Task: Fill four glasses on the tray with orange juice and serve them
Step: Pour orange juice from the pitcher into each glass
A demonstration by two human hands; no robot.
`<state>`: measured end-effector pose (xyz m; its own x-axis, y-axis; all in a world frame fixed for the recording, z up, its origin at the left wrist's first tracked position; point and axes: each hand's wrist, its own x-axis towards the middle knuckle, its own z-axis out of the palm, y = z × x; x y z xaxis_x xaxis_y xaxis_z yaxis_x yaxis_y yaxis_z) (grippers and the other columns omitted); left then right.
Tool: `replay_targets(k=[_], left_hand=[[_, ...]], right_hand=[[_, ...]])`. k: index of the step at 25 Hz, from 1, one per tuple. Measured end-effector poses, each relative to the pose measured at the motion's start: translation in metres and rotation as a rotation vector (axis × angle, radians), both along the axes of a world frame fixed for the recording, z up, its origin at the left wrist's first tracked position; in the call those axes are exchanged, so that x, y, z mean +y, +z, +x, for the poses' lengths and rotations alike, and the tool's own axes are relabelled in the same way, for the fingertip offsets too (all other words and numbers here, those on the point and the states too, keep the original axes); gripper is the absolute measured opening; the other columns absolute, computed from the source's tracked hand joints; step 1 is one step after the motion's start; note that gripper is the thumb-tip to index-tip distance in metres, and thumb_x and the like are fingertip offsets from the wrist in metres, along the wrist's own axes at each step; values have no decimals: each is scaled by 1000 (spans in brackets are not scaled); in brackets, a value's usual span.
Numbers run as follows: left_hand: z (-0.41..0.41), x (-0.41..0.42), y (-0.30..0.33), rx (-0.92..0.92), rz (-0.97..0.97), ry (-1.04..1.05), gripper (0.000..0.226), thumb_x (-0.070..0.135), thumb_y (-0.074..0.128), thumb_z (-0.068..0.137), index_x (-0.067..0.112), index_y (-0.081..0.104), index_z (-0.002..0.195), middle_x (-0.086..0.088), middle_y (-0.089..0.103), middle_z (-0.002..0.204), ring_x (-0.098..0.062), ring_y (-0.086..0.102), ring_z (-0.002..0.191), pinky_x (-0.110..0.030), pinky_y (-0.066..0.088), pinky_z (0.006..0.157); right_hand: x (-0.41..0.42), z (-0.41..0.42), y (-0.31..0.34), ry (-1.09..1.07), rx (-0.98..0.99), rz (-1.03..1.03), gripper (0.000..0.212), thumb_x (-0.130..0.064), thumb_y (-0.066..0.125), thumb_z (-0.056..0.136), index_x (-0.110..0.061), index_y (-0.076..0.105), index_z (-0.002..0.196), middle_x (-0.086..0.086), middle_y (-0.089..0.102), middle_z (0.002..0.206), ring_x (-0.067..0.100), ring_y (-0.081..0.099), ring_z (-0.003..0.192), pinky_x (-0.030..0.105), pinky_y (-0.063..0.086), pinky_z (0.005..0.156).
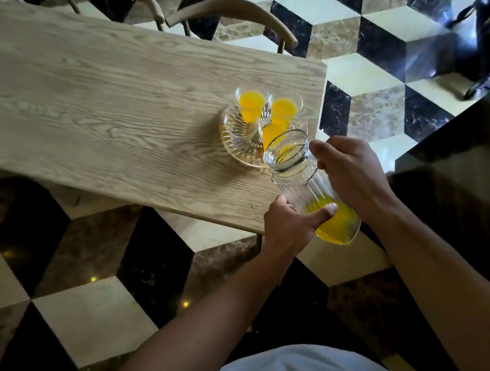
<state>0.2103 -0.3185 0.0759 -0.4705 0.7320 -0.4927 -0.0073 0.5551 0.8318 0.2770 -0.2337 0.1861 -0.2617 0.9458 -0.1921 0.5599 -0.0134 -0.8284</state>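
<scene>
Both hands, left hand [289, 226] and right hand [349, 171], fingers wrapped around the jug [309, 183], tilt it over the tray [233, 143] near the table's corner. Three glasses [283, 110] hold juice; the fourth [242, 131] appears unfilled, serving remains.

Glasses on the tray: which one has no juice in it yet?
The empty glass at the tray's left side. It shows clear, while the other three, far, right and nearest the jug, show orange.

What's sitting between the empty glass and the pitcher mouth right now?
In the head view, one filled glass stands between the empty glass and the pitcher mouth, all over the glass tray; the pitcher rim overlaps it.
</scene>
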Motion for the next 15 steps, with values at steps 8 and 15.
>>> replay_targets(k=[8, 15], left_hand=[[-29, 25, 4, 4, -83, -42, 67, 53, 98, 62, 24, 38, 69, 12, 39, 62, -8, 33, 50, -19, 28, 43], [-57, 46, 1, -1, -113, -113, 64, 46, 99, 63, 25, 38, 67, 13, 38, 60, -6, 32, 48, -21, 29, 45]], right_hand=[[26, -27, -5, -32, -8, -73, 49, -44, 60, 86, 3, 61, 74, 0, 48, 55, 16, 40, 51, 32, 33, 58], [43, -53, -8, -59, 19, -68, 52, -44, 59, 85, 7, 61, 73, 11, 53, 62, 16, 42, 56, 30, 31, 55]])
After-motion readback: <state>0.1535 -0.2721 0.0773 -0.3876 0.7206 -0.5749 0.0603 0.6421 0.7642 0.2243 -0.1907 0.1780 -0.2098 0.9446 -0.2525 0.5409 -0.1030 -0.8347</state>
